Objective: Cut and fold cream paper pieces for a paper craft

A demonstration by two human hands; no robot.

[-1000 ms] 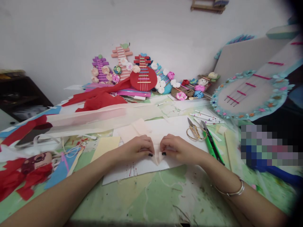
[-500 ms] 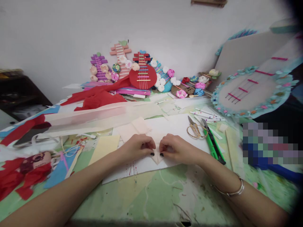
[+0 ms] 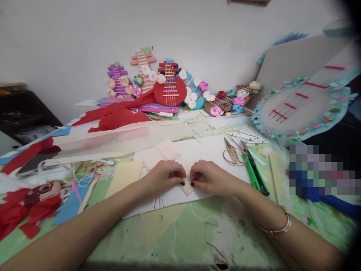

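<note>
A small cream piece of paper (image 3: pixel 187 189), its lower end folded to a point, lies on a white board (image 3: pixel 208 150). On its left side my left hand (image 3: pixel 166 175) pinches it between thumb and curled fingers. My right hand (image 3: pixel 210 177) pinches the opposite side the same way, close to the left. The fingers hide most of the paper's upper part. Behind my left hand rest several pale pink paper squares (image 3: pixel 166 149). Gold-handled scissors (image 3: pixel 232 152) and a green utility knife (image 3: pixel 254 171) lie to the right of my right hand.
Paper-flowered toy lutes, one of them a red lute (image 3: pixel 170 90), lean against the wall. White paper sticks (image 3: pixel 248 135) lie behind the scissors. A yellow sheet (image 3: pixel 124 177), a blue strip (image 3: pixel 70 203) and red crepe paper (image 3: pixel 118 118) are on the left. A large flower-edged lute (image 3: pixel 299 109) stands right.
Both hands keep almost the same place on the folded paper, with only a very slight shift of the fingers. The other things stay where they were.
</note>
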